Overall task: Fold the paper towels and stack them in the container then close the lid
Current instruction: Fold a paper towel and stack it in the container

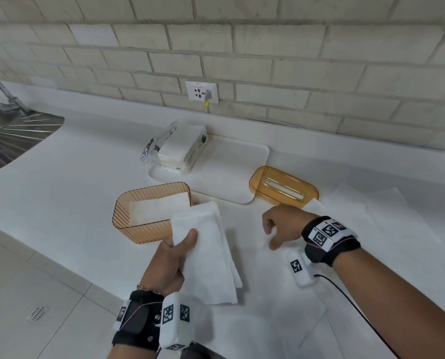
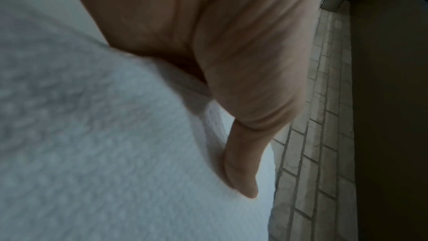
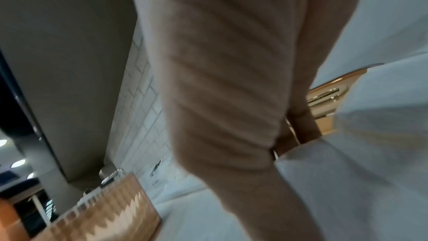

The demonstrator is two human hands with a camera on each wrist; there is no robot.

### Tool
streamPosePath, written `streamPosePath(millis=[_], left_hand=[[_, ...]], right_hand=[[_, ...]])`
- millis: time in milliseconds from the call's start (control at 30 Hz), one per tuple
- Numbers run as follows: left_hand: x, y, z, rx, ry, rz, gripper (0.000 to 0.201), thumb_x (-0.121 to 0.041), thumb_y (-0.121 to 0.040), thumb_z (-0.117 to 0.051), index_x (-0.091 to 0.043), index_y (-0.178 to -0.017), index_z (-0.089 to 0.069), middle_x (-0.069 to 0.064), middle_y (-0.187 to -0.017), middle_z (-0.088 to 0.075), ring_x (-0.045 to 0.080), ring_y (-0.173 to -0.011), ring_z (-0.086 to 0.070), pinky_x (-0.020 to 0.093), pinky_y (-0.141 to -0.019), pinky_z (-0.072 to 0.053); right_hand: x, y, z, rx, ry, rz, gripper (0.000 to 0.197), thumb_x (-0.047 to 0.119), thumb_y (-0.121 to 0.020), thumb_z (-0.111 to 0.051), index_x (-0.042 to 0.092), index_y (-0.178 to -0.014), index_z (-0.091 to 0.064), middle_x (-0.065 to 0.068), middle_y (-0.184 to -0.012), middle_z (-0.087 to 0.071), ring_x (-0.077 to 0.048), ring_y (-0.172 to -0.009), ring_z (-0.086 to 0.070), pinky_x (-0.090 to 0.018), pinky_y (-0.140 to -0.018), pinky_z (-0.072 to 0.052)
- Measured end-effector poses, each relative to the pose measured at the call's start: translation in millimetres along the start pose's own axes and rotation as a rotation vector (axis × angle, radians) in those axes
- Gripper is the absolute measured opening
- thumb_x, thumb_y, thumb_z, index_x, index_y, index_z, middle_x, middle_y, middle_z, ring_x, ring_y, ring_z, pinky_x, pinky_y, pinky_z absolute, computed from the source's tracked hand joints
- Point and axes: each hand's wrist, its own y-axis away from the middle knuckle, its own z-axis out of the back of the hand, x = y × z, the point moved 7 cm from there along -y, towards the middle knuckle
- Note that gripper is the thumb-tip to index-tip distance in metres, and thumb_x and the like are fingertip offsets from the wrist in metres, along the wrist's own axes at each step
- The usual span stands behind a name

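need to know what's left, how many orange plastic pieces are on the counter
2: the ribbed container in front of the left hand, open, with a folded towel inside, and the lid lying behind the right hand.

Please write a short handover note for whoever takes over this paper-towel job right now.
Left hand grips a folded paper towel beside the amber container.
Right hand pinches a flat sheet on the counter.
Done: one folded towel already lies in the container.
Left: put in the held towel, fold the remaining sheets, stack them, fit the amber lid, which lies apart.
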Motion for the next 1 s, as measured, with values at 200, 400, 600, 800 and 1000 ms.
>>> streamPosePath(millis=[200, 400, 600, 800, 1000], left_hand=[[7, 2, -11, 0.111, -0.075, 0.042, 0.042, -0.028, -0.073, -0.093, -0.001, -0.103, -0.082, 0.027, -0.114, -0.075, 0.035, -0.097, -0.077, 0.044, -0.077, -0.064], [6, 1, -30, 0.159, -0.127, 0.032, 0.038, -0.026, -0.07, -0.093, -0.003, -0.098, -0.083, 0.022, -0.111, -0.078, 0.031, -0.096, -0.078, 0.035, -0.074, -0.062], [-26, -1, -55, 0.162, -0.263, -0.163, 0.041, -0.013, -0.08, -0.087, -0.006, -0.12, -0.076, 0.014, -0.117, -0.078, 0.031, -0.106, -0.076, 0.036, -0.081, -0.062], [-38, -19, -71, 0.238, -0.065, -0.158, 0.077, -0.033, -0.07, -0.094, -0.004, -0.135, -0.067, 0.016, -0.141, -0.066, 0.039, -0.132, -0.061, 0.057, -0.112, -0.046], [-25, -32, -87, 0.183, 0.096, -0.074, 0.03, -0.018, -0.093, -0.075, -0.004, -0.12, -0.076, 0.024, -0.132, -0.069, 0.042, -0.128, -0.064, 0.057, -0.11, -0.05]], right_hand=[[-3, 5, 29, 0.044, -0.152, 0.016, 0.052, 0.023, -0.079, -0.091, 0.04, -0.116, -0.059, 0.014, -0.101, -0.054, -0.004, -0.091, -0.056, -0.027, -0.079, -0.049], [12, 38, 98, -0.291, -0.46, 0.156, 0.026, 0.027, -0.084, -0.088, 0.026, -0.107, -0.075, 0.019, -0.077, -0.073, -0.002, -0.067, -0.065, -0.029, -0.072, -0.053], [32, 65, 129, -0.421, -0.597, 0.24, 0.02, 0.032, -0.086, -0.086, 0.017, -0.098, -0.08, -0.003, -0.096, -0.081, -0.02, -0.089, -0.076, -0.046, -0.09, -0.059], [48, 74, 117, -0.414, -0.894, 0.319, 0.02, 0.023, -0.09, -0.082, 0.009, -0.103, -0.079, -0.01, -0.1, -0.081, -0.027, -0.092, -0.078, -0.045, -0.086, -0.063], [61, 76, 94, -0.388, -0.915, 0.371, 0.015, 0.02, -0.1, -0.071, 0.007, -0.098, -0.079, -0.014, -0.098, -0.077, -0.019, -0.081, -0.072, -0.033, -0.077, -0.061]])
